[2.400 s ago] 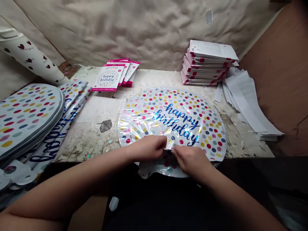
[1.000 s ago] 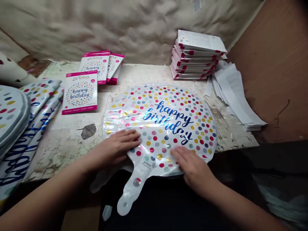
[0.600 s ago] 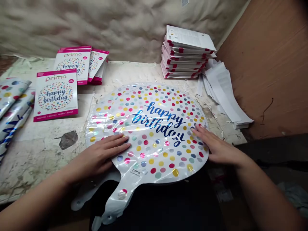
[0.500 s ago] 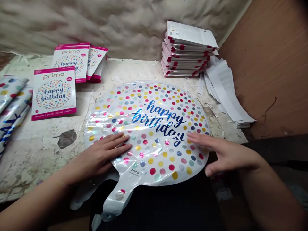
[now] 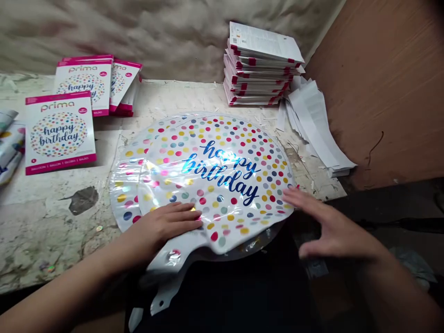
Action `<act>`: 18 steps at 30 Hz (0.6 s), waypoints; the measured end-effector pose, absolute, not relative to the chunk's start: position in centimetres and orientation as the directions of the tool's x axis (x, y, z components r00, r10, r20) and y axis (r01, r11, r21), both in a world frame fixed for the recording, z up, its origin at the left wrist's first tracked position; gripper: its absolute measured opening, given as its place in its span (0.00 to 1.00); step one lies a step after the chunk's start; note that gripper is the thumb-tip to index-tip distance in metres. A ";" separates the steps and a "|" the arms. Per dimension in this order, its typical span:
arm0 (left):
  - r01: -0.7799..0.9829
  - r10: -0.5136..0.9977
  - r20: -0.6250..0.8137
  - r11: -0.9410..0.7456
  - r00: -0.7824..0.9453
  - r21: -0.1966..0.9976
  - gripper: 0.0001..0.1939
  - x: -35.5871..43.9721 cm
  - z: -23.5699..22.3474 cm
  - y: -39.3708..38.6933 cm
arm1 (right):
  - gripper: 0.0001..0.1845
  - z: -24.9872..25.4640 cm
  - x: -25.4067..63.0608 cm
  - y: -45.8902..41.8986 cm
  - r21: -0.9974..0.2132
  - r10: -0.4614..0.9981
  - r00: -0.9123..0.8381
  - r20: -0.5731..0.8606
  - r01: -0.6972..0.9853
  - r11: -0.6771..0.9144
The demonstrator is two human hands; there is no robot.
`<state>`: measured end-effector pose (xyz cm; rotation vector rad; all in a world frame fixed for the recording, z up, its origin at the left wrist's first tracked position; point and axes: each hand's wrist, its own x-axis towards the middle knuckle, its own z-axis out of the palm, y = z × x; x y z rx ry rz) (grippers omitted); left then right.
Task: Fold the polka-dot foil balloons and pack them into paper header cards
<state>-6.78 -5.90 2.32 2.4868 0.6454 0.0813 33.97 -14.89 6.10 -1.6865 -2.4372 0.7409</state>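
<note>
A flat round foil balloon [image 5: 222,157] with coloured dots and blue "happy birthday" lettering lies on the worn white table [image 5: 52,222]. Its filling tail [image 5: 166,263] hangs over the near edge. A second dotted balloon [image 5: 121,203] shows beneath it at the left. My left hand [image 5: 166,224] lies flat, fingers stretched, on the top balloon's lower left part. Fingers spread, my right hand [image 5: 326,226] hovers at the balloon's right rim, and only its fingertips are near the foil.
A printed "prima happy birthday" card [image 5: 58,132] lies at the left, more cards [image 5: 100,83] behind it. A tall stack of cards [image 5: 260,64] stands at the back right beside loose white sheets [image 5: 312,125]. A brown board [image 5: 388,83] walls the right side.
Both hands went from pinching the balloon's near edge to lying flat on it. The top balloon slid over the one below, and my right hand moved off its right rim.
</note>
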 end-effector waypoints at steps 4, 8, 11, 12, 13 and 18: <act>0.507 0.563 -0.147 -0.562 0.814 0.654 0.19 -5.6 3.3 -5.5 | 0.48 4.7 31.3 -12.7 -0.581 0.893 -0.415 -0.176 0.776 0.246; 0.464 0.516 -0.064 -0.702 0.854 0.540 0.21 -8.4 1.8 -5.4 | 0.36 1.7 33.4 -11.2 -0.565 0.901 -0.396 -0.180 0.791 0.234; 0.570 0.609 -0.047 -0.709 0.792 0.414 0.26 -11.5 0.3 -5.2 | 0.26 0.4 35.4 -10.9 -0.579 0.940 -0.328 -0.098 0.787 0.214; 0.601 0.642 -0.050 -0.683 0.765 0.415 0.26 -12.3 0.1 -4.8 | 0.22 0.3 35.8 -10.5 -0.613 0.956 -0.280 -0.084 0.771 0.172; 0.621 0.671 -0.054 -0.648 0.739 0.442 0.24 -12.7 0.2 -4.2 | 0.18 0.3 36.2 -9.8 -0.658 0.968 -0.231 -0.096 0.744 0.112; 0.726 0.924 -0.177 -0.136 0.338 0.675 0.20 -10.8 2.5 0.4 | 0.24 2.2 37.2 -4.2 -0.782 0.947 -0.095 -0.308 0.592 -0.195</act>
